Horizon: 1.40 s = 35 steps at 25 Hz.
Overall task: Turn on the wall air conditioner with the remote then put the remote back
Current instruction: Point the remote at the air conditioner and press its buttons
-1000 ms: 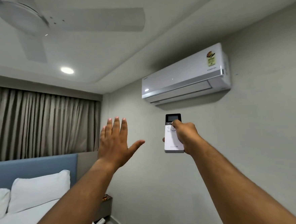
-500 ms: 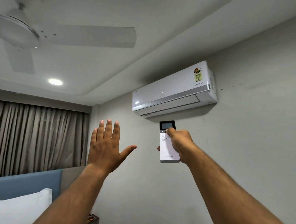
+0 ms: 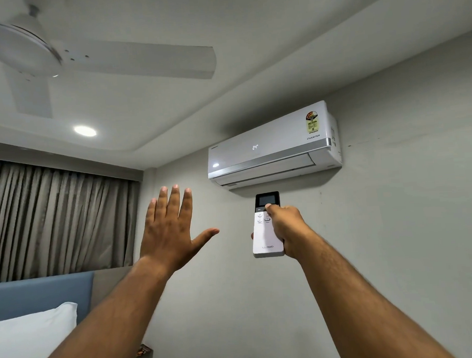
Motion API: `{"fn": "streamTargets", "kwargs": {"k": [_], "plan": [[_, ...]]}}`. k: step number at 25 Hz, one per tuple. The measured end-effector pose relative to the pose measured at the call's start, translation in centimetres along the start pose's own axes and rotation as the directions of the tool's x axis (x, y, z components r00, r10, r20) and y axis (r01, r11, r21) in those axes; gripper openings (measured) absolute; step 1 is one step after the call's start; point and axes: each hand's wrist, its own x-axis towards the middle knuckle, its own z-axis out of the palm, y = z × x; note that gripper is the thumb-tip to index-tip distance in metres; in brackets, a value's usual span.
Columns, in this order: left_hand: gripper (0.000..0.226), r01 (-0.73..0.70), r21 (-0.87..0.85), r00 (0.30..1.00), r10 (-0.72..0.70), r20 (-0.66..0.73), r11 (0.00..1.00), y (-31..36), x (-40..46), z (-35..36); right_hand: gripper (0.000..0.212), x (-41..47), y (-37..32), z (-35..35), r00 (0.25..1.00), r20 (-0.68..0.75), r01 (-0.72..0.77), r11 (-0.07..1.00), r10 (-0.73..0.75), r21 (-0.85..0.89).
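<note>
While the remote (image 3: 266,232) is clamped in the right hand (image 3: 287,228), the left hand (image 3: 171,228) spread empty, a second press could switch the air conditioner (image 3: 271,145) off.

You can read "24°" lit on the front panel of the wall air conditioner (image 3: 271,148) | "INVERTER" printed at its right end | the coloured rating sticker (image 3: 312,123) above that word is too small to read | "LLOYD" near the bottom of the remote (image 3: 267,232) in your right hand (image 3: 287,229).
</note>
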Motion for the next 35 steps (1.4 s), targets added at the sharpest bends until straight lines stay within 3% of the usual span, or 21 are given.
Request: {"fn": "streamTargets", "kwargs": {"k": [13, 19, 29, 35], "plan": [[0.106, -0.037, 0.001, 0.999, 0.037, -0.016, 0.999, 1.1, 0.3, -0.3, 0.021, -1.6, -0.3, -1.4, 0.996, 0.08, -0.027, 1.0, 0.028, -0.014], [0.108, -0.022, -0.011, 1.0, 0.021, -0.017, 1.0, 0.6, 0.2, -0.4, 0.026, -1.5, 0.3, -1.5, 0.997, 0.074, 0.011, 1.0, -0.009, -0.027], [0.108, -0.014, -0.022, 1.0, 0.013, -0.02, 1.0, 0.0, 0.0, -0.6, 0.014, -1.5, 1.1, -0.7, 0.983, 0.083, 0.152, 0.982, -0.161, 0.11], [0.107, -0.019, -0.027, 0.999, 0.018, -0.027, 0.999, -0.3, 0.0, -0.3, 0.014, -1.1, 1.6, -0.4, 0.978, 0.088, 0.181, 0.979, -0.189, 0.09]]}}
